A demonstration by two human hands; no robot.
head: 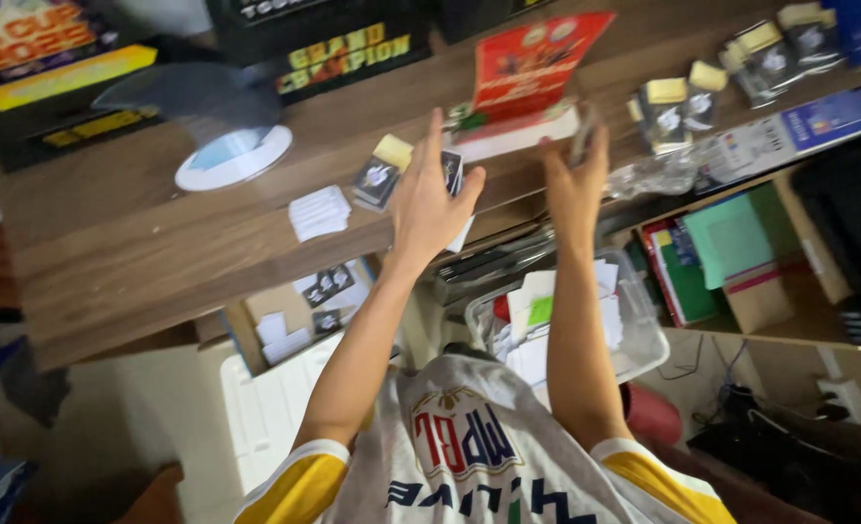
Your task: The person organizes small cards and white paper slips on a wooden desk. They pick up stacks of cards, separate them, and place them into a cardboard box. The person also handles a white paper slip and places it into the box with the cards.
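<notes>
Left hand (430, 199) up on the brown wooden table (139, 243), fingers pinched shut on a small dark card (452, 171). Right hand (578, 180) close beside, curled around something thin and blurry; hard to tell what. Just above both hands, a red printed card pack (532, 63). Off to the left hand's far side, a small dark card pack with a yellow top (380, 175), then a little white paper stack (319, 212), then a round white disc (233, 157). Below the arms, a clear plastic tub (634, 330) of papers. Best done slowly: hold the card by its edges, no bending, no knocking nearby packs.
</notes>
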